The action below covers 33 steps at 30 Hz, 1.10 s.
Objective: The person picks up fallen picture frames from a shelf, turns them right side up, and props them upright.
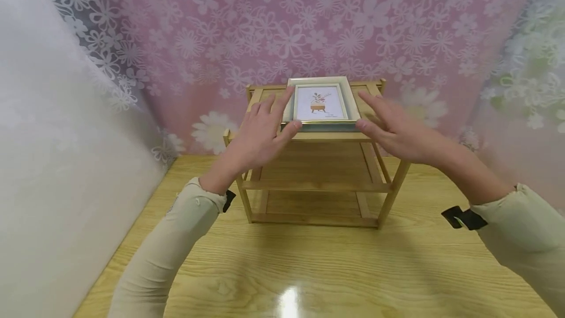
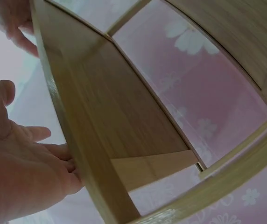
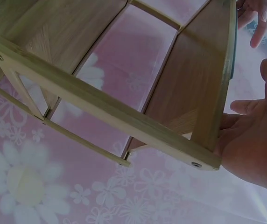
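A picture frame (image 1: 349, 99) with a pale wide border and a gold line along its front edge lies flat, face up, on the top board of a wooden three-tier shelf (image 1: 315, 185). Inside it is a print (image 1: 319, 104) of a potted plant. My left hand (image 1: 260, 134), fingers spread and straight, is at the frame's left side. On the opposite side my right hand (image 1: 395, 129) is spread the same way, thumb by the front right corner. From below, the left wrist view shows my left hand (image 2: 26, 163) beside the shelf's top board; the right wrist view shows my right hand (image 3: 250, 144) likewise.
The shelf's middle board (image 1: 318, 163) and bottom board (image 1: 311, 205) show beneath the top. A pink flowered curtain (image 1: 282, 18) hangs behind, with a white wall-like surface (image 1: 66, 161) at left. Wood-patterned flooring (image 1: 247, 264) lies in front.
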Each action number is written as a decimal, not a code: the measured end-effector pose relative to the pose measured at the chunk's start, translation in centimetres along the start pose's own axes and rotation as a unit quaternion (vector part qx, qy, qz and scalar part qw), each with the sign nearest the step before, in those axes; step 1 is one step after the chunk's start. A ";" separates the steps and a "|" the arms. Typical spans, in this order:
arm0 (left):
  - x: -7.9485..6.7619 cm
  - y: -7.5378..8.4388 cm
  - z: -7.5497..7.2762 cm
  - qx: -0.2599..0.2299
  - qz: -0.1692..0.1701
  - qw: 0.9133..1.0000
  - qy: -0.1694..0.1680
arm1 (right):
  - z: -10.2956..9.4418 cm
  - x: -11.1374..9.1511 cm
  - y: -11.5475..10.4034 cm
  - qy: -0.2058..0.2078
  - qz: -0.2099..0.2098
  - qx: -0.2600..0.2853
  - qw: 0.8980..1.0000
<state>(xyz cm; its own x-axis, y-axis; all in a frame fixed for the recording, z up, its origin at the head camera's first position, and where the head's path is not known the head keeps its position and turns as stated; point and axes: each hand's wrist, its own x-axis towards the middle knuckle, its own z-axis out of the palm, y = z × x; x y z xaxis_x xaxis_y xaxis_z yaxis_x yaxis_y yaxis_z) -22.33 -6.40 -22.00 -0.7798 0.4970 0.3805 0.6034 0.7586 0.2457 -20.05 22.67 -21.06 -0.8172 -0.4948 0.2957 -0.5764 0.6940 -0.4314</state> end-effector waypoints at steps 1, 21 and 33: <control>0.4 -0.2 0.0 0.000 0.000 1.000 0.001 | 0.0 0.3 0.1 0.000 0.003 -0.002 1.000; 2.5 -2.8 0.1 -0.044 -0.001 0.998 -0.047 | -0.8 3.2 1.1 -0.056 0.064 -0.016 0.996; 2.3 -3.6 0.8 -0.083 0.013 0.996 -0.026 | -0.2 2.6 2.3 -0.052 0.050 0.057 0.996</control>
<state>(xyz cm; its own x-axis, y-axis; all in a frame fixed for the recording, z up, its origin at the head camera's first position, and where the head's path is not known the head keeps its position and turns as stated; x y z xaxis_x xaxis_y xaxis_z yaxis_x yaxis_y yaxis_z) -26.46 -7.66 -22.68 -0.7687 0.5395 0.3437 0.6392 0.6678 0.3814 -23.44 23.07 -21.10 -0.8615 -0.4823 0.1586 -0.4827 0.6813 -0.5504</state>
